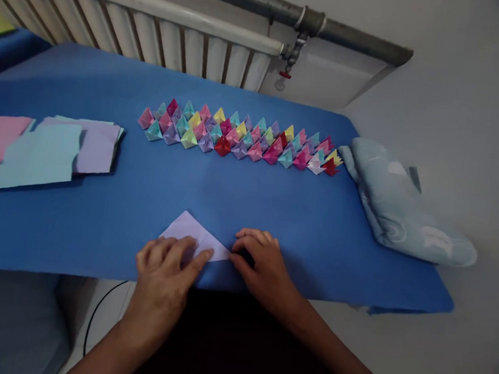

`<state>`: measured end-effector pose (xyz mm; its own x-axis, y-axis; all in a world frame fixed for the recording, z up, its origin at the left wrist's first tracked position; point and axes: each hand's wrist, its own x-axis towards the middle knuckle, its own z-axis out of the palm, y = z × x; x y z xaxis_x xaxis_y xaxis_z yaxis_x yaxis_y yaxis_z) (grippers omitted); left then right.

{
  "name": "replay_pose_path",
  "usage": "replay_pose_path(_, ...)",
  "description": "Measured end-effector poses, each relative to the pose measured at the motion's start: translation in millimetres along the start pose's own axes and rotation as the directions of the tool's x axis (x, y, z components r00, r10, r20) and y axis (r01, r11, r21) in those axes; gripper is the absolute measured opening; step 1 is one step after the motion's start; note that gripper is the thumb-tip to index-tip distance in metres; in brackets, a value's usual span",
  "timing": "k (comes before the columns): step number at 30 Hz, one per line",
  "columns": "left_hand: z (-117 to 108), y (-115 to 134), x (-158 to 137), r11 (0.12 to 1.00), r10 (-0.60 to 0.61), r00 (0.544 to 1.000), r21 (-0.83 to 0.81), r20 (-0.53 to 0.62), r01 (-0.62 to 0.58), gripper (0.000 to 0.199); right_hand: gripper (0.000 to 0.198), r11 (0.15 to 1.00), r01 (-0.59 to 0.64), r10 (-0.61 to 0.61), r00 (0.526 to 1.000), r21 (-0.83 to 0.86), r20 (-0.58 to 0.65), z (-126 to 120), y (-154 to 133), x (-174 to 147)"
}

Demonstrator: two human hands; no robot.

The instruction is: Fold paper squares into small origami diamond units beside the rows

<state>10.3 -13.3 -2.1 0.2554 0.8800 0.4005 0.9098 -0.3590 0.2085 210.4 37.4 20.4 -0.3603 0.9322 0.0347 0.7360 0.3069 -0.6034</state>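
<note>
Paper folding at an intermediate stage. Several close rows of finished, multicoloured folded pieces (240, 136) are standing across the blue tabletop (274, 206), while a lilac sheet (205, 239), so far apparently only a triangle, is lying near the front edge. Of the hands, the left hand (171, 261) is resting spread on this sheet, fingers loosely bent; the right hand (265, 265) is curling its thumb and forefinger at the right corner, though whether they are pinching it cannot be told. Flat sheets (42, 155) are lying unfolded at left. A folded cloth (405, 215) is occupying the right end; a radiator (174, 48) and pipe (262, 4) are running behind.
</note>
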Motion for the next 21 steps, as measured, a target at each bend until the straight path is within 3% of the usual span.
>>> replay_pose_path(5,-4.5,3.6,-3.6,0.990,0.143,0.989,-0.024,0.048,-0.142,0.046,0.016,0.996,0.059,-0.054,0.996,-0.074,0.068,-1.2,-5.9,2.0)
replay_pose_path(8,-7.0,-1.2,-13.5,0.991,0.137,0.990,0.007,0.035,-0.137,0.044,0.024,0.986,0.100,-0.079,0.985,-0.134,0.152,-2.3,-16.0,3.6)
replay_pose_path(12,-6.0,-4.5,-23.2,0.996,0.090,0.996,-0.011,-0.011,-0.090,0.040,0.028,0.990,0.024,0.007,0.976,-0.139,0.217,-3.3,-26.2,5.5)
replay_pose_path(17,-3.0,-1.5,-20.5,0.997,0.017,0.996,-0.074,-0.093,-0.024,0.024,0.036,0.982,-0.150,0.114,0.957,0.118,0.267,-3.8,-28.1,8.6)
replay_pose_path(21,-3.0,0.2,-13.2,0.995,0.002,0.988,-0.101,-0.153,-0.018,0.018,0.035,0.822,-0.388,0.229,0.896,0.417,0.380,-3.4,-29.7,8.2)
